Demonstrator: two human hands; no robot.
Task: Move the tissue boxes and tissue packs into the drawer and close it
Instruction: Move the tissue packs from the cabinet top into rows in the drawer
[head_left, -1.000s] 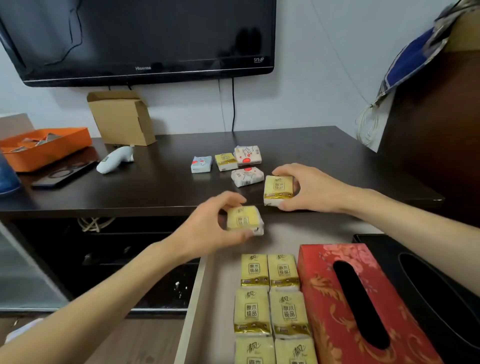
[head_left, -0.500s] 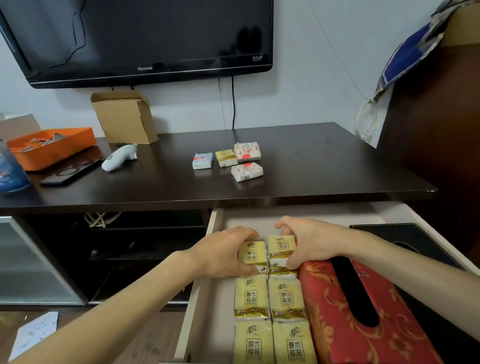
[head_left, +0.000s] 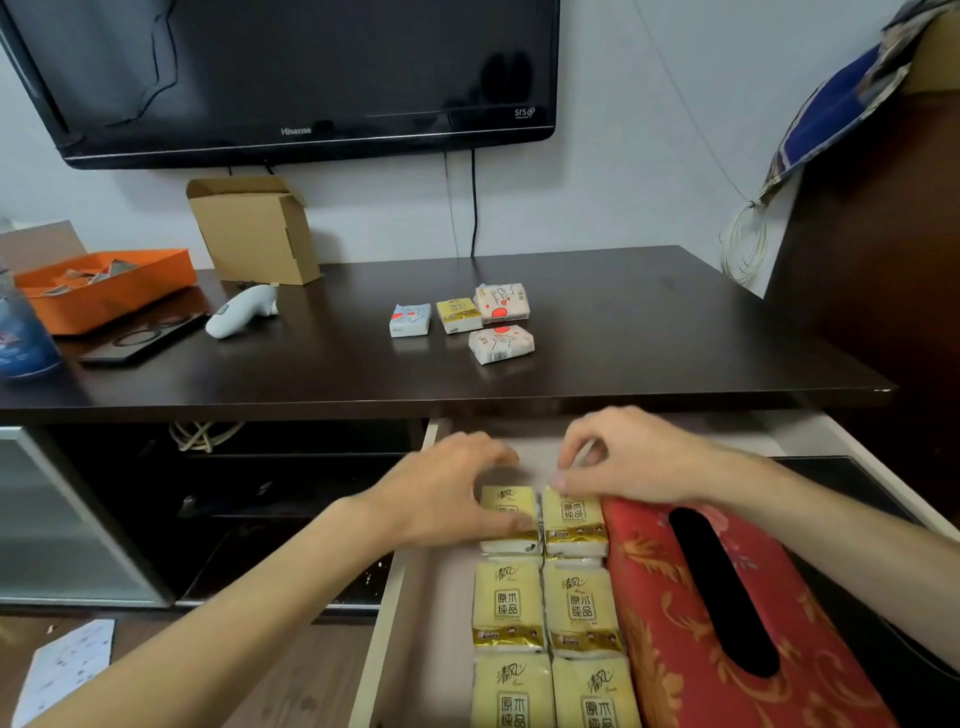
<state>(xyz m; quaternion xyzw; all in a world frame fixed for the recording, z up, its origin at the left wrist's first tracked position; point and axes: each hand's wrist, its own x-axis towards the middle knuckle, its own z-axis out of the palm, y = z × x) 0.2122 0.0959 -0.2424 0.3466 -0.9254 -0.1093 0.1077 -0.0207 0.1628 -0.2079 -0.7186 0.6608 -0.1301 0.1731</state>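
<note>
1. The drawer (head_left: 415, 597) stands pulled out below the front edge of the table (head_left: 623, 332).
2. In the drawer, tissue packs (head_left: 540, 608) lie in two columns; a tissue box (head_left: 675, 623) lies right of them.
3. Four small packs (head_left: 462, 322) sit mid-table.
4. At the table's back left stand a cardboard box (head_left: 254, 234) and a tray (head_left: 104, 291).

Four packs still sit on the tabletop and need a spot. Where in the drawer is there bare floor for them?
Bare floor runs behind the rearmost yellow packs, under both hands, up to the drawer back, plus a strip along its left wall. Crowded: packs tight against the red tissue box.
</note>
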